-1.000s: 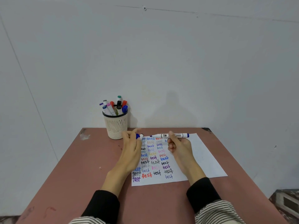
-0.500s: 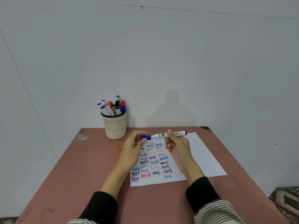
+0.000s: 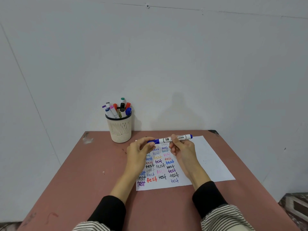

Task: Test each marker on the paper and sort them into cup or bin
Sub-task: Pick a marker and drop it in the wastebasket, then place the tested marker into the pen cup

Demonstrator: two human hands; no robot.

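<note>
Both hands grasp one blue whiteboard marker [image 3: 173, 139] held level above the far edge of the paper [image 3: 208, 157]: right hand [image 3: 182, 148] pinches its barrel, left hand [image 3: 139, 150] pinches its capped end. Reddish table [image 3: 93, 172] carries the sheet. Mesh cup [image 3: 119, 129], holding capped markers [image 3: 117, 108], stands just left, near the wall.

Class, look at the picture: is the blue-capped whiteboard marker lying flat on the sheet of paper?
No: the white-barrelled, blue-capped whiteboard marker is held above the written-on white paper sheet, with the left hand at its cap and the right hand gripping its barrel.
</note>
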